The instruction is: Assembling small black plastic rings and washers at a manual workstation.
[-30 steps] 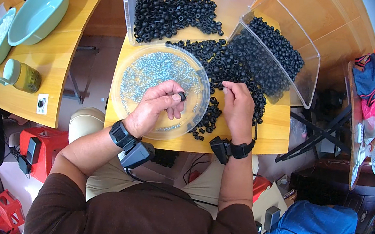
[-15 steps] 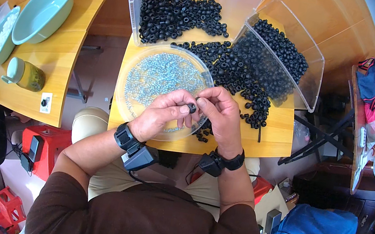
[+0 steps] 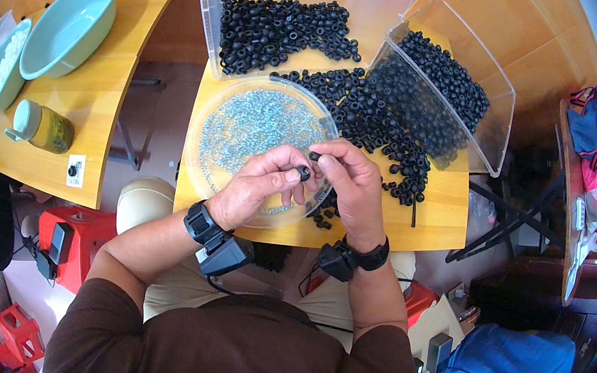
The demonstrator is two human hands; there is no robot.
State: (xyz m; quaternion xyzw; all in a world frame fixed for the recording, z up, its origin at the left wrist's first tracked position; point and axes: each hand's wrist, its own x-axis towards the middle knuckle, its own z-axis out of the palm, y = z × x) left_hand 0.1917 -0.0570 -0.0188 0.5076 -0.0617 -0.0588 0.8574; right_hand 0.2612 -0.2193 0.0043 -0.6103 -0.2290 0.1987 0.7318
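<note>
Left hand (image 3: 256, 184) pinches a black cap (image 3: 304, 173), right hand (image 3: 356, 192) a second black piece (image 3: 314, 156), apart, over the clear round tub (image 3: 192, 150). Many loose black caps (image 3: 351, 109) lie heaped beyond; finished count I cannot tell.

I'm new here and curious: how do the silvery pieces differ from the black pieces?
The silvery pieces are pale and shiny; the black pieces are dark and duller. The silvery pieces look tiny, the black pieces larger. The silvery pieces lie in a round tub; many black pieces lie on the table outside it. Both are loose and numerous.
</note>
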